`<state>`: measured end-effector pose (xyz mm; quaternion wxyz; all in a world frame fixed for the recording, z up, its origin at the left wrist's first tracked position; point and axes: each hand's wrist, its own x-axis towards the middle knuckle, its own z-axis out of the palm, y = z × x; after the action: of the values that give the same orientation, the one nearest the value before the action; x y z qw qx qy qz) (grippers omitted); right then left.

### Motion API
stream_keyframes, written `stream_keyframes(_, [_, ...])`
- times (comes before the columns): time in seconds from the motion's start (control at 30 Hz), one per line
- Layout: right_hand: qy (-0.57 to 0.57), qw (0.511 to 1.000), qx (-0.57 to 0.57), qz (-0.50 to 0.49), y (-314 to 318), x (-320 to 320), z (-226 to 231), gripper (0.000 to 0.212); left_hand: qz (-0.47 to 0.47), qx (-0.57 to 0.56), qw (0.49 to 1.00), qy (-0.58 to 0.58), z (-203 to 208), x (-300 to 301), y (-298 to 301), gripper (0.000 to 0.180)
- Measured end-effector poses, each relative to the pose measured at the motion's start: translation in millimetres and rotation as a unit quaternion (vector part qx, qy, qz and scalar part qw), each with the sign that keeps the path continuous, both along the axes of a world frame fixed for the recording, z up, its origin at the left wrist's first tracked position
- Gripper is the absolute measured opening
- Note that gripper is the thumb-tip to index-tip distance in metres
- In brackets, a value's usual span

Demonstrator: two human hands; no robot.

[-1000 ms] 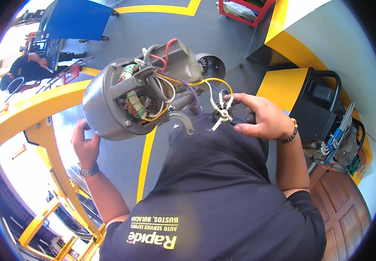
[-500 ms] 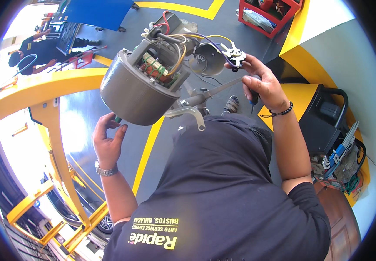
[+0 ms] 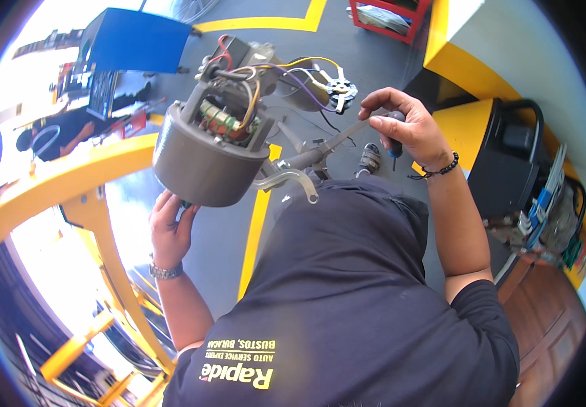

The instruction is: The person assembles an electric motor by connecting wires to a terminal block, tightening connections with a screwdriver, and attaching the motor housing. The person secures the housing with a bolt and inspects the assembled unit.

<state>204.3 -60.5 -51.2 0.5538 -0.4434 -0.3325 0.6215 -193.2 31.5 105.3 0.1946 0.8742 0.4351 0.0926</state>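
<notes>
Grey motor housing [image 3: 206,169] with left hand [image 3: 171,232] at underside; cannot tell if spread or pinching. Dark screwdriver [image 3: 394,146] clasped in right hand [image 3: 415,136], near white wired connector [image 3: 341,93].

The motor housing [image 3: 205,169] is grey, its wires [image 3: 251,91] red, yellow, purple, white.

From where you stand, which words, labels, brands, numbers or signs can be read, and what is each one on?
Yellow lettering on the black T-shirt: three legible lines, upside down in this view; I won't copy the wording.
Small white mark on the dark clothing: too small to read.
Grey motor housing and screwdriver: no lettering I can make out.
</notes>
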Motion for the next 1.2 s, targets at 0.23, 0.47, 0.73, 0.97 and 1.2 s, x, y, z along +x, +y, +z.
stream_keyframes(0.23, [-0.054, 0.992, -0.102, -0.047, -68, -27, 4, 0.055, -0.150, 0.048, 0.987, 0.025, -10, -27, 74, 0.023])
stream_keyframes(0.47, [-0.007, 0.997, -0.076, 0.006, -121, -108, 17, 0.079, -0.275, 0.073, 0.959, 0.000, -26, -5, 149, 0.023])
stream_keyframes(0.73, [-0.055, 0.998, -0.008, -0.042, -148, -192, 24, 0.048, -0.291, 0.018, 0.953, -0.084, -47, 7, 177, 0.026])
stream_keyframes(0.97, [0.008, 0.994, -0.004, -0.107, -154, -223, 34, 0.047, -0.255, 0.059, 0.957, -0.128, -66, 5, 168, 0.030])
stream_keyframes(1.2, [0.017, 0.988, 0.009, -0.152, -157, -227, 50, 0.050, -0.084, 0.067, 0.970, -0.219, -77, -4, 139, 0.037])
